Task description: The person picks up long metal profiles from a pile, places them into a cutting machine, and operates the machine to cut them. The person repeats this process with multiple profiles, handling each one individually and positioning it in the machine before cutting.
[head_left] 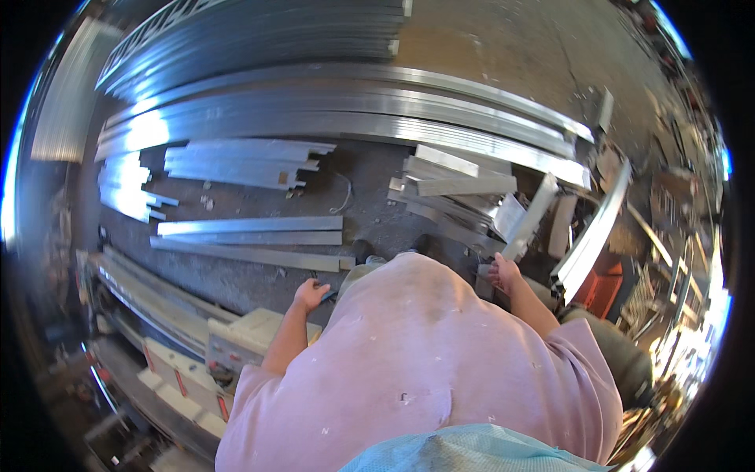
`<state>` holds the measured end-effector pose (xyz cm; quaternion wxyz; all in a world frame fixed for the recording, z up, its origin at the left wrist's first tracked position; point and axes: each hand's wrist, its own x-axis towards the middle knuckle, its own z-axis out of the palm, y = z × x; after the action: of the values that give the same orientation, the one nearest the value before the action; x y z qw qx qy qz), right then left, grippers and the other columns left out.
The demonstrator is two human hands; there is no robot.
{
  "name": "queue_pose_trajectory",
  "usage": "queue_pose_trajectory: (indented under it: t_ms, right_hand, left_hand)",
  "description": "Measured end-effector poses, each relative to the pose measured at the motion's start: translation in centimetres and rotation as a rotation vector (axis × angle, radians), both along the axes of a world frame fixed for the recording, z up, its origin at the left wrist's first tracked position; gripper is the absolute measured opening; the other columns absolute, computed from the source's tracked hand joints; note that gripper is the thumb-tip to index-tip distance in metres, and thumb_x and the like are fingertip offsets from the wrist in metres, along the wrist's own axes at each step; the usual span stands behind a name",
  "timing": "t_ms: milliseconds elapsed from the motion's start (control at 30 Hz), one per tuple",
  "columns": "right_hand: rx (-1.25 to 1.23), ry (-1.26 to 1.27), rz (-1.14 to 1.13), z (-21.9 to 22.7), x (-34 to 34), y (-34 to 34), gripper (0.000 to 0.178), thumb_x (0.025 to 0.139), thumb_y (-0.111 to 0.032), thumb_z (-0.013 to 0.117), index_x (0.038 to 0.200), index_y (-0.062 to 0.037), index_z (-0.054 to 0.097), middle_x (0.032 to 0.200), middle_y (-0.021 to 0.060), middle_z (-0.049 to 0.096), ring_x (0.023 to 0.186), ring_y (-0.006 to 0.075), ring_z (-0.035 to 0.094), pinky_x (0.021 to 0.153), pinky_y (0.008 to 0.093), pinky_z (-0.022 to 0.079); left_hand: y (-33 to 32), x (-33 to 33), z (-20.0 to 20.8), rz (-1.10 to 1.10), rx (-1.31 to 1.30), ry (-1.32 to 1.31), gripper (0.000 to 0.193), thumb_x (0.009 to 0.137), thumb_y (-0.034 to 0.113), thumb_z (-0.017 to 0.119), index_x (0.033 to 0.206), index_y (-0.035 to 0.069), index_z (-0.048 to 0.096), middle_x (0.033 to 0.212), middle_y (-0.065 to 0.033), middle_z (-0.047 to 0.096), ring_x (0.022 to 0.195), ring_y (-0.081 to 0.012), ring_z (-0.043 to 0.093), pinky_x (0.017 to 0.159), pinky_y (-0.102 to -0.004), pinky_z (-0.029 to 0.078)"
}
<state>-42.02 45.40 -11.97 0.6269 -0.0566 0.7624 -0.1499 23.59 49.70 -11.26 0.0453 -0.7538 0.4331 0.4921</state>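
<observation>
Right hand clasping bright silvery aluminium bar, left hand loosely curled, empty; dusty concrete floor, workshop.

The person's pink shirt fills the lower middle and hides their legs, most of both shoes and the floor right below. The left hand is curled around something dark that is too small to tell, and the lower end of the metal strip is lost inside the right hand. The clutter at the right rim and the cream machine at lower left smear toward the black edge, their parts unreadable.
</observation>
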Motion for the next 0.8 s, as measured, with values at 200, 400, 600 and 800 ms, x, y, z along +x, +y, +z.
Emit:
queue_pose_trajectory:
  t_ms: [200,400,600,800]
  right_hand:
    - [-0.028,0.058,0.168,2.9,3.0,-5.3,0.07,0.108,-0.06,0.041,0.137,0.0025,0.055,0.116,0.0182,0.071,0.08,0.0231,0.064,0.063,0.0338,0.051]
    - [-0.062,0.065,0.334,4.6,7.5,-10.8,0.077,0.107,-0.065,0.036,0.138,0.0022,0.057,0.12,0.0187,0.073,0.087,0.0225,0.067,0.071,0.0373,0.054]
    - [-0.14,0.114,0.411,6.4,12.7,-14.1,0.071,0.108,-0.062,0.04,0.131,0.0021,0.061,0.113,0.0173,0.075,0.077,0.0205,0.066,0.063,0.0335,0.054]
    - [-0.132,0.185,0.476,6.6,16.6,-15.8,0.065,0.108,-0.059,0.041,0.121,-0.0006,0.068,0.103,0.0146,0.078,0.078,0.0209,0.069,0.064,0.0375,0.052]
  left_hand:
    - [0.4,0.2,-1.1,0.086,-0.027,0.03,0.068,0.088,0.045,0.081,0.129,-0.006,0.065,0.118,-0.0232,0.075,0.112,-0.0341,0.072,0.099,-0.041,0.055]
    - [-0.1,2.9,-3.2,0.119,-0.02,0.057,0.07,0.088,0.045,0.08,0.131,-0.008,0.064,0.122,-0.0239,0.073,0.115,-0.0339,0.071,0.1,-0.041,0.055]
    - [-1.0,6.9,-3.3,0.079,0.002,0.002,0.072,0.087,0.055,0.076,0.131,-0.001,0.067,0.129,-0.0247,0.069,0.125,-0.0382,0.064,0.107,-0.0445,0.051]
    - [-0.9,11.2,-3.4,0.135,0.011,-0.025,0.068,0.087,0.055,0.074,0.124,-0.002,0.071,0.129,-0.0243,0.07,0.125,-0.0384,0.064,0.107,-0.0449,0.051]
